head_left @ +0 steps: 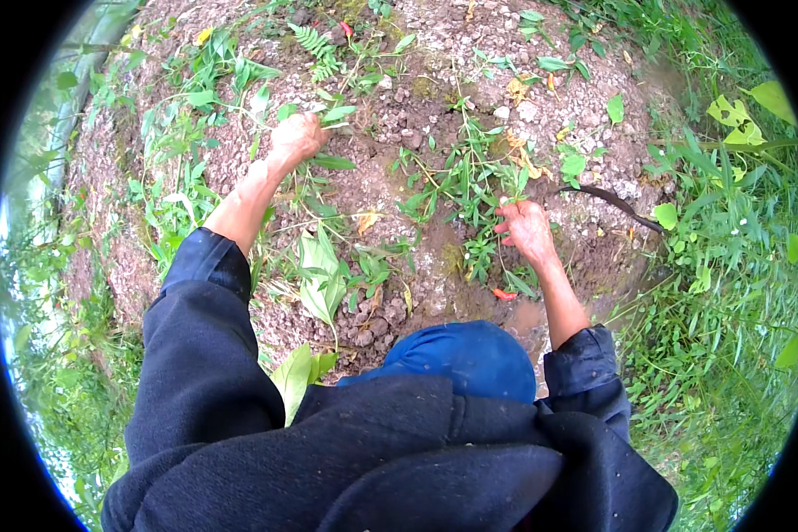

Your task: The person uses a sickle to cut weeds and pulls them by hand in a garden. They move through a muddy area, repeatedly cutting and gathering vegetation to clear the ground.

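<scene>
My left hand (298, 137) is closed around leafy weed stems, and green leaves stick out on both sides of the fist. Below that wrist, a large pale-green leaf (321, 277) lies among smaller plants. My right hand (528, 232) is beside a clump of thin-leaved weeds (470, 168). Its fingers are loosely bent with gaps between them, and I see nothing held in them. Just below this hand, a red chilli pepper (504, 294) rests on the soil. A dark curved strip (614, 206), its kind unclear, lies to the right.
Crumbly brown soil (408, 124) forms a raised bed with scattered weeds and yellowed leaves. Dense grass (709, 355) borders it on the right. Another red chilli pepper (347, 30) shows at the far side. My blue-clothed knee (470, 355) is close to the bed.
</scene>
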A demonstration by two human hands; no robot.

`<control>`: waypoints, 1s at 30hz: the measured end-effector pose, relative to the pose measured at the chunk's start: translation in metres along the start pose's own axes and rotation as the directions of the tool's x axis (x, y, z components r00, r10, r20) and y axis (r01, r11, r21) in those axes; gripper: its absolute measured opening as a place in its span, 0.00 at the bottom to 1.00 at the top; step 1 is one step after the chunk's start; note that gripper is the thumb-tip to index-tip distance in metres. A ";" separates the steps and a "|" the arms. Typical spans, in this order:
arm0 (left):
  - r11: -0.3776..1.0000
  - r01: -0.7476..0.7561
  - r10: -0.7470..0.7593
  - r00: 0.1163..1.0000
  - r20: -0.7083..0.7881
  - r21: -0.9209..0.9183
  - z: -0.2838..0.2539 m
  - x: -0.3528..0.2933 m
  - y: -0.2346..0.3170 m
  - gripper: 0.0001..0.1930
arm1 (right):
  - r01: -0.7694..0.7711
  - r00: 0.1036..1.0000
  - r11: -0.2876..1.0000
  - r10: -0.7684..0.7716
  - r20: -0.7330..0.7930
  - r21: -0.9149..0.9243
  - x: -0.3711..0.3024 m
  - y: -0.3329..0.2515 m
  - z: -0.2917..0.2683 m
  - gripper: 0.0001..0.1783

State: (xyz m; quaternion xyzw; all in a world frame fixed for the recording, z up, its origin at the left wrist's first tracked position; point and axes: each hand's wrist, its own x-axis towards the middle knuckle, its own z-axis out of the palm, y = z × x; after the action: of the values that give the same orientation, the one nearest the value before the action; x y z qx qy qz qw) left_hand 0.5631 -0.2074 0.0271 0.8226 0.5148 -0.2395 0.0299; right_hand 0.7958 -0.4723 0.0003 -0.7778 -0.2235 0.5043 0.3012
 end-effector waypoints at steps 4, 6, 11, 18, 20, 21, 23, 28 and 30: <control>0.995 -0.078 0.080 0.996 0.038 -0.054 0.022 -0.019 0.006 0.16 | -0.011 1.000 0.999 0.011 -0.008 0.039 -0.002 0.003 0.000 0.18; 0.996 -0.034 0.026 0.995 -0.093 -0.087 0.044 -0.024 0.002 0.16 | 0.020 1.000 0.999 -0.020 -0.008 0.033 -0.004 0.006 -0.003 0.18; 0.980 -0.157 0.139 0.980 -0.145 -0.120 0.050 -0.031 0.003 0.11 | -0.051 0.999 0.998 0.051 -0.005 0.035 -0.006 0.018 -0.012 0.19; 0.768 -0.638 0.596 0.746 -0.297 -0.063 0.034 -0.087 0.053 0.06 | -0.091 0.996 0.993 0.091 -0.007 0.072 0.005 0.035 -0.006 0.21; 0.780 -0.578 0.546 0.816 -0.190 -0.241 0.018 -0.059 0.067 0.06 | -0.014 1.000 0.999 0.015 -0.006 0.040 -0.002 0.019 0.002 0.21; 0.750 -0.654 0.577 0.720 -0.387 -0.098 0.023 -0.038 0.069 0.06 | 0.005 1.000 0.999 -0.006 0.005 0.040 -0.002 0.019 0.003 0.21; 0.762 -0.647 0.549 0.667 -0.504 -0.028 0.019 0.015 0.072 0.06 | 0.035 0.999 0.996 -0.033 -0.021 0.086 -0.005 0.012 0.001 0.21; 0.837 -0.136 -0.057 0.942 -0.332 -0.530 0.039 0.114 0.051 0.22 | -0.030 0.999 0.999 0.031 -0.034 0.040 -0.010 0.029 -0.018 0.22; 0.739 0.085 -0.204 0.974 -0.102 -0.669 0.055 0.127 0.039 0.30 | -0.018 0.998 0.997 0.022 -0.056 0.071 -0.015 0.033 -0.023 0.22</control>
State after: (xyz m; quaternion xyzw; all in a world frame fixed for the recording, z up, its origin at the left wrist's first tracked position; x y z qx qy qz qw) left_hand 0.6220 -0.1360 -0.0828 0.7334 0.6292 0.0266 0.2559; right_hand 0.8120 -0.5117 -0.0061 -0.7827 -0.1892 0.4928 0.3296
